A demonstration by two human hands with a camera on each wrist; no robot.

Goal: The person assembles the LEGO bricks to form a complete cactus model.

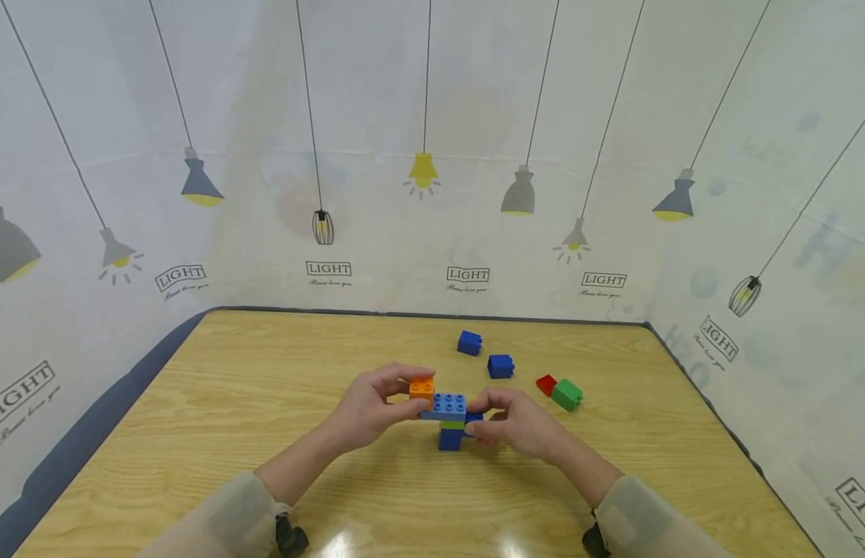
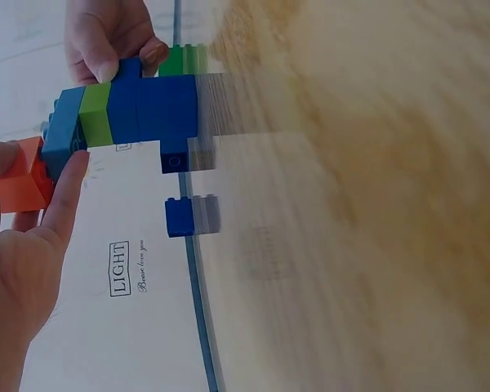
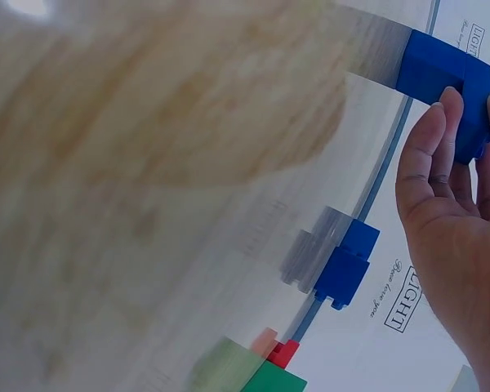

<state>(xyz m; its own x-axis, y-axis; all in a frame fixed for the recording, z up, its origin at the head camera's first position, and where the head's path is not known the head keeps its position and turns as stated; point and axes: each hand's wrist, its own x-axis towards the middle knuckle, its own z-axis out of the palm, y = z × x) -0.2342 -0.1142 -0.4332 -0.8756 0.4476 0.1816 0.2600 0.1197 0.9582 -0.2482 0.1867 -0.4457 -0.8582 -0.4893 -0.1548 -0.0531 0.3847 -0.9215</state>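
A small stack of toy building bricks stands on the table. At its foot is a dark blue base (image 1: 449,441), with a thin lime green brick (image 2: 96,115) above and a light blue brick (image 1: 450,404) on top. My left hand (image 1: 370,401) pinches an orange brick (image 1: 422,386) at the left end of the light blue one; whether it is pressed fully down I cannot tell. One left finger reaches along the light blue brick's underside. On the right, my right hand (image 1: 522,428) grips a dark blue brick (image 1: 473,420) that juts from the stack below the light blue one.
Two loose blue bricks (image 1: 470,343) (image 1: 501,366) lie behind the stack. Farther right, a green brick (image 1: 567,394) sits beside a red brick (image 1: 546,384). A wall covering printed with lamps (image 1: 422,170) surrounds the wooden table (image 1: 279,349) at the back and sides.
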